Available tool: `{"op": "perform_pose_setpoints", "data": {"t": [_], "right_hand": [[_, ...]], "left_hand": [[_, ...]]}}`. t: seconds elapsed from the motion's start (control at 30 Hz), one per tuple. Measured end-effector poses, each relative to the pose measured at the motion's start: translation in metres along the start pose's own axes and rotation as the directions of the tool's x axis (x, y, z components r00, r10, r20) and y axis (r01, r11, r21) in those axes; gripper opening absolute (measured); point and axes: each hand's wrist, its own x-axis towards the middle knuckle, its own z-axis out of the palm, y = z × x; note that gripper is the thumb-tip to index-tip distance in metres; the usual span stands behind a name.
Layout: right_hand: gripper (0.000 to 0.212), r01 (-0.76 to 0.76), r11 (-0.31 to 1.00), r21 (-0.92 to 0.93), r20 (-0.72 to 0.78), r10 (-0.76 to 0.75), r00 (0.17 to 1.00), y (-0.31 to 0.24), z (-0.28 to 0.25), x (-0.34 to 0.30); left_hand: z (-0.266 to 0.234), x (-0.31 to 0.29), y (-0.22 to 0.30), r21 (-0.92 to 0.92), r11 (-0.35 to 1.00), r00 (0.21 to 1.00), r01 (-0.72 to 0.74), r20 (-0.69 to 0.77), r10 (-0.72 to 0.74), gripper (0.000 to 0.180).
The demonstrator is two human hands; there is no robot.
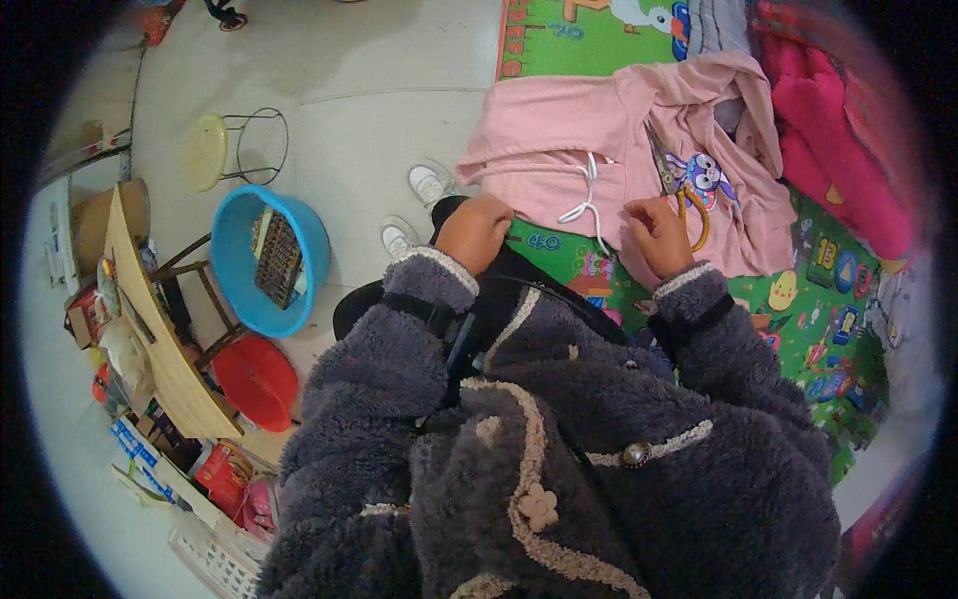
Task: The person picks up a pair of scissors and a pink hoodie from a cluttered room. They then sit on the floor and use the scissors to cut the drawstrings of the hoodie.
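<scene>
- from far off, through the head view, i see the scissors (667, 176) over the pink drawstring garment (549, 110), just left of the bunny patch (705, 175).
- my right hand (659, 238) is at the yellow handles (705, 214), fingers curled. i cannot tell if it is clamped on them or just next to them.
- my left hand (475, 235) is near the garment's lower left edge, fingers bent. i cannot tell if it pinches any cloth.
- i think the step in hand is getting hold of the scissors, or letting them go.
- the next move, i guess, calls for care, so the blades do not snag the cloth or the white bow (589, 198).
- the blade tips point away from the body and a bit left. the long line of the scissors runs that way too.
</scene>
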Motion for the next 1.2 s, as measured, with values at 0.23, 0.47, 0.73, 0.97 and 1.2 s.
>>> {"op": "perform_pose_setpoints", "data": {"t": [0.23, 0.47, 0.73, 0.97, 1.2], "right_hand": [[0.019, 0.154, 0.986, 0.057, -0.079, -0.149, 0.986, -0.012, 0.021, -0.001], [0.015, 0.231, 0.973, -0.029, 0.164, -0.223, 0.961, -0.047, 0.045, 0.004], [0.014, 0.063, 0.994, 0.086, 0.124, -0.074, 0.990, -0.032, 0.041, 0.010], [0.017, -0.188, 0.897, 0.400, -0.002, 0.206, 0.978, 0.014, 0.037, 0.019], [0.013, -0.153, 0.963, 0.222, -0.003, 0.158, 0.987, 0.030, 0.042, 0.023]], "left_hand": [[0.003, 0.021, -0.036, 0.065, 0.997, 0.978, -0.036, -0.204, 0.049, 0.026], [0.004, 0.036, -0.050, 0.123, 0.990, 0.992, 0.074, -0.115, -0.060, 0.034], [-0.017, 0.039, -0.050, 0.161, 0.984, 0.989, -0.071, -0.115, 0.090, 0.017], [-0.041, 0.033, -0.031, -0.419, 0.908, 0.995, 0.029, 0.099, 0.014, 0.014], [-0.039, 0.043, -0.028, -0.006, 1.000, 0.996, -0.028, 0.083, 0.028, 0.024]]}}
